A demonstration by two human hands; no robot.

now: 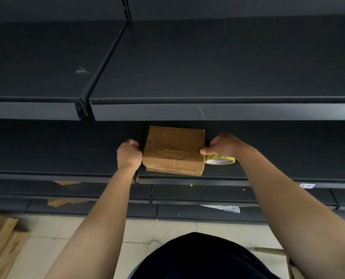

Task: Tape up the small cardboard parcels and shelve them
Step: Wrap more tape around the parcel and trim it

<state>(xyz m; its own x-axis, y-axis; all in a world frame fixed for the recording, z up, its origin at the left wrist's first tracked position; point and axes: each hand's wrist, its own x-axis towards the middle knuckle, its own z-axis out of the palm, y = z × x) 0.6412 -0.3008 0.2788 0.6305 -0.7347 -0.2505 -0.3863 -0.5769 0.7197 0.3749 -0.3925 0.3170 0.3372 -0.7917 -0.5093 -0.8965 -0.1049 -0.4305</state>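
Dark metal shelving [207, 63] fills most of the view, with an upper shelf running across the top and a second shelf [268, 158] below it, where the work is going on. On that second shelf, near its front edge, sits a small cardboard parcel [173, 152], brown and crossed by glossy strips of clear tape (the seams on top look sealed). Both bare arms reach up to it from the bottom of the view. The left hand [128, 156] is curled against the parcel's left side, fingers closed around its edge, though their tips are hidden behind the box. The right hand [222, 146] presses on the parcel's right end with the thumb on the top corner, and the same hand is wrapped over a roll of yellow-rimmed tape [219, 159] that lies just beside the box, touching it. Lower down, flattened cardboard pieces [67, 201] lie on a lower shelf at the left, more cardboard boxes [0, 244] stand on the pale tiled floor [67, 228], and a scrap of white paper [225, 208] rests on a lower shelf at the right.
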